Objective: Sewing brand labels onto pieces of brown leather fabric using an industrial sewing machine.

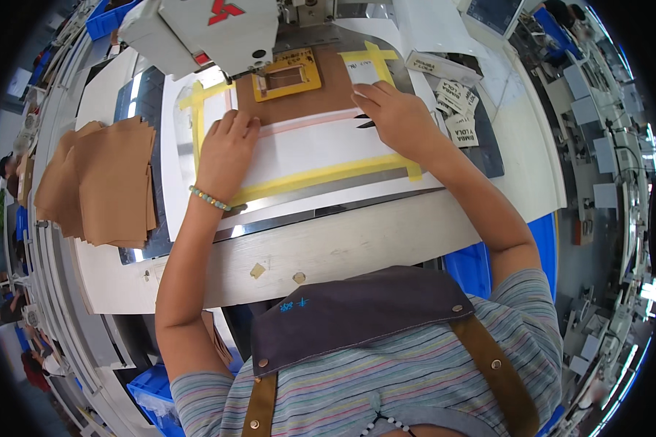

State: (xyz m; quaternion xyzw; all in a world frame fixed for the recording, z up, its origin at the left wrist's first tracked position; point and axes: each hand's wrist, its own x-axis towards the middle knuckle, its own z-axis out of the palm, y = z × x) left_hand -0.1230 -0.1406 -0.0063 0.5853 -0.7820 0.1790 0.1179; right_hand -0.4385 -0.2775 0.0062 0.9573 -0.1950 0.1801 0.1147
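A brown panel (284, 109) lies on a white sheet (321, 146) under the sewing machine head (211, 33). Yellow tape (328, 173) edges the sheet. On the panel sits a yellow frame (312, 71) with a rectangular window. My left hand (228, 149) rests with its fingertips down at the panel's lower left corner, fingers extended. At the panel's right side, my right hand (401, 120) is closed around a small tool with two dark pointed tips (366, 121), tweezers or snips, I cannot tell which. Its forefinger touches near the panel's edge.
Brown cut panels (116, 182) are stacked at the left. Several white printed labels (459, 109) lie by a small box (444, 67) on the right. Blue bins stand at the back left (109, 18) and below the table (468, 269). The machine head overhangs the work.
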